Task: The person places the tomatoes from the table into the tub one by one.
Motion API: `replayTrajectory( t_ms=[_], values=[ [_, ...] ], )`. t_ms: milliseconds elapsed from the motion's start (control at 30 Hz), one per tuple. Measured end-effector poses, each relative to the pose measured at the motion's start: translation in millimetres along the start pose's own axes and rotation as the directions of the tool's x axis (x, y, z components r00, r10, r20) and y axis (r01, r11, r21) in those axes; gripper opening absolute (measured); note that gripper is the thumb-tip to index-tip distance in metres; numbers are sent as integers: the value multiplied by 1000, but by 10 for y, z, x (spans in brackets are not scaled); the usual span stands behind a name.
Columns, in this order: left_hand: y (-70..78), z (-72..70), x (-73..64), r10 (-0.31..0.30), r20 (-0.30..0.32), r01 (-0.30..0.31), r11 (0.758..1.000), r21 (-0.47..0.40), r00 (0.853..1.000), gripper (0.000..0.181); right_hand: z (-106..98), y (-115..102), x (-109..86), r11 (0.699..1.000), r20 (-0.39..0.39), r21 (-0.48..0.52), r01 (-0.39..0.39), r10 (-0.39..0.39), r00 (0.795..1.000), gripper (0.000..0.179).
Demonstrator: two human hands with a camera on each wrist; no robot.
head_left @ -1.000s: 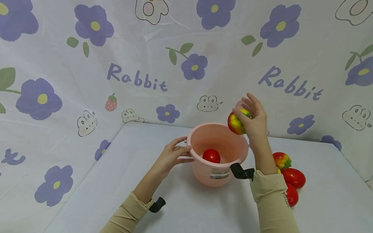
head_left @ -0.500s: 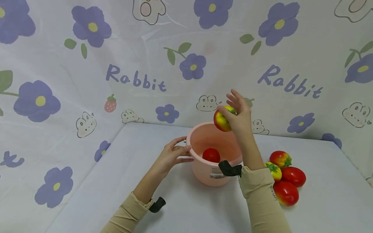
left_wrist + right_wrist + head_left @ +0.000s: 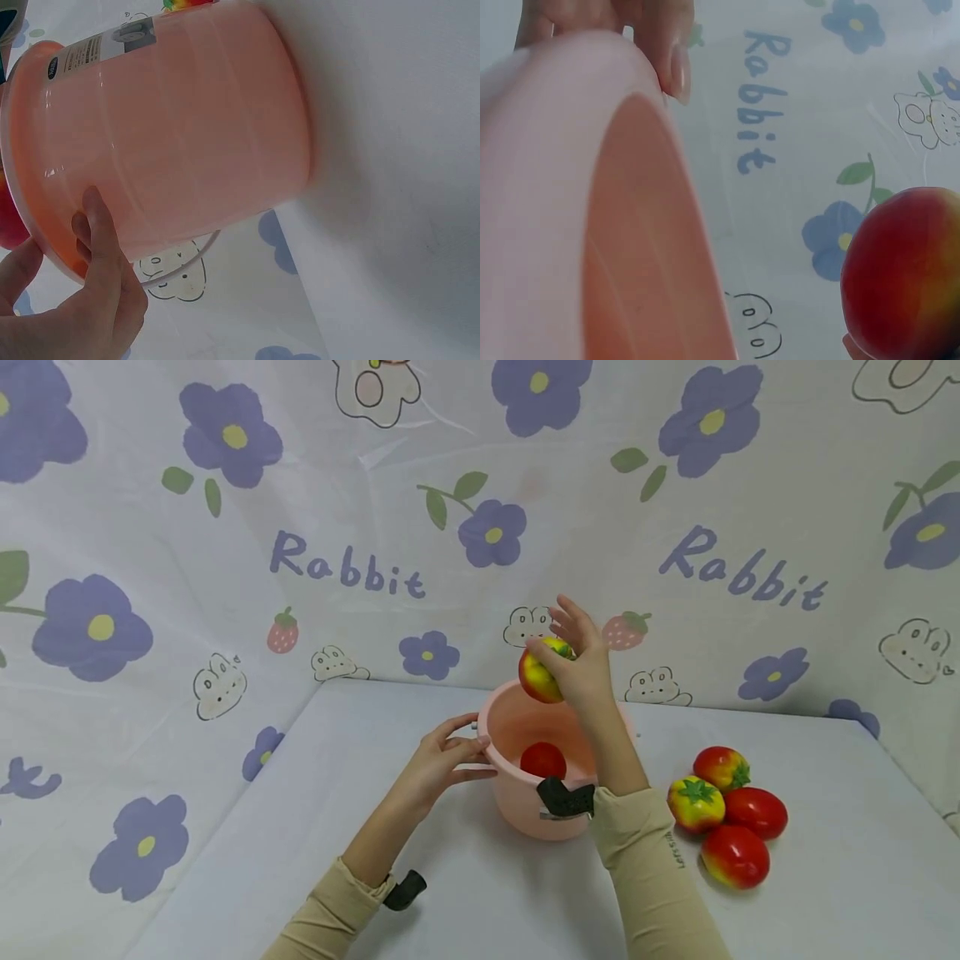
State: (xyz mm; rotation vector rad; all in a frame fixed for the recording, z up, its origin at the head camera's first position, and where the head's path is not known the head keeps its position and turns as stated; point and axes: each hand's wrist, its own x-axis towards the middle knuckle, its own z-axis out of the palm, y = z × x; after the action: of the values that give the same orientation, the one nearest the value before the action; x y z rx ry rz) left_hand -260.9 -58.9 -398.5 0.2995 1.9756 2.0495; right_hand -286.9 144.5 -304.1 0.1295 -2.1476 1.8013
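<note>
A pink bucket [image 3: 517,797] stands upright in the middle of the table, with a round red fruit [image 3: 543,762] lying inside. My left hand [image 3: 442,764] holds the bucket's left rim, thumb on the lip and fingers spread against the outer wall, as the left wrist view also shows. Above the bucket's opening, my right hand [image 3: 581,664] pinches a red-and-yellow tomato-like fruit [image 3: 538,677] with a green leafy top. In the right wrist view the fruit's red side [image 3: 900,277] appears at the right, beside the bucket's rim [image 3: 697,225]. The right forearm hides part of the bucket.
To the bucket's right lie several more fruits: a red-yellow one [image 3: 718,767], a yellow one with a green star-shaped top [image 3: 696,803], and red ones [image 3: 756,814] nearby. A patterned cloth [image 3: 345,485] hangs behind the white table [image 3: 360,710].
My right hand has carried the red-and-yellow fruit leftward from the bucket's right edge to over its opening. The fruits on the right have come into fuller view. The left hand stays at the rim.
</note>
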Motion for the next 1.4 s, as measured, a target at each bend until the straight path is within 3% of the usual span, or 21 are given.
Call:
replayTrajectory(
  t_ms=[633, 800, 1033, 1400],
  values=[
    [18, 4, -4, -12, -8, 12, 1000, 8, 1000, 52, 201, -63, -60, 1000, 71, -15, 7, -6, 997, 68],
    [17, 8, -10, -19, -11, 19, 1000, 11, 1000, 51, 218, -58, -80, 1000, 82, -20, 16, -15, 997, 67],
    [36, 12, -23, -1, 4, 1, 1000, -14, 1000, 52, 230, -27, -80, 995, 117, 32, 92, -95, 989, 66],
    [26, 9, -21, 7, 8, -7, 1000, -17, 1000, 52, 203, -39, -102, 997, 104, 9, 77, -78, 992, 66]
  ],
)
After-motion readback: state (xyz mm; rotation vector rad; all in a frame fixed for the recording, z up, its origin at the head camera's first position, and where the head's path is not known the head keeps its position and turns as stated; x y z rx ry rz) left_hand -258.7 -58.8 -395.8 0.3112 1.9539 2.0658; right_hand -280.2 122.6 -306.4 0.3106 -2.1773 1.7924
